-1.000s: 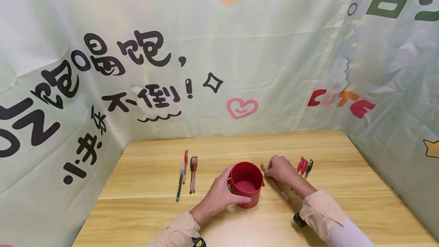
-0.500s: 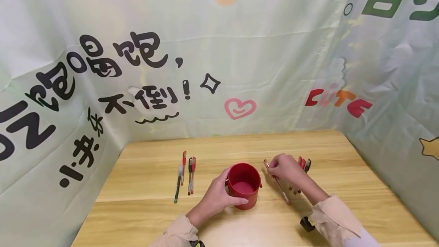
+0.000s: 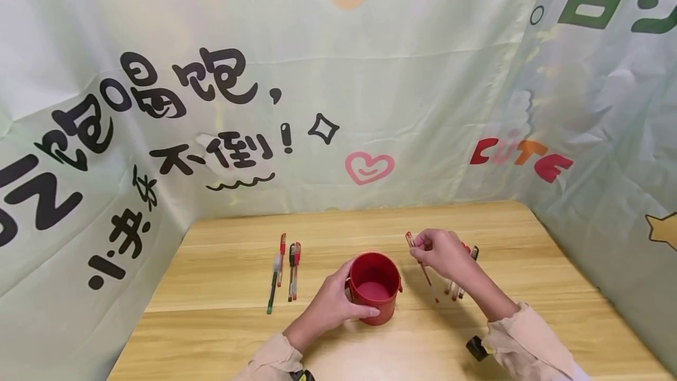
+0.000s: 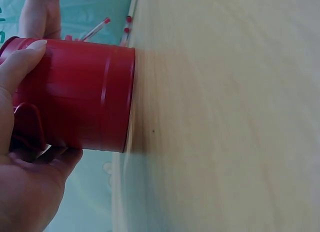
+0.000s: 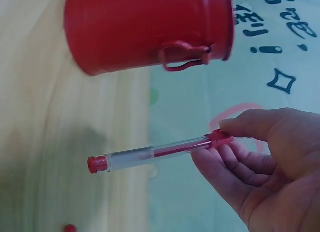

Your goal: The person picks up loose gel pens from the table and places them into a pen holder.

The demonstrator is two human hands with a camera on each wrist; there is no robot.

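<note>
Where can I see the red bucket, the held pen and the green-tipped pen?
Red bucket (image 4: 75, 94): left wrist view, on its outer side wall.
Held pen (image 5: 162, 151): right wrist view, on the middle of its barrel.
Green-tipped pen (image 3: 272, 287): head view, on its dark barrel.

The red bucket (image 5: 135, 34) looks like painted metal, smooth and glossy. The pen (image 5: 130, 158) just to its right is clear, smooth plastic. The table (image 3: 222, 316) shows smooth wood grain, softly shiny; the far curtain (image 3: 412, 93) is creased, faintly satiny cloth.
</note>
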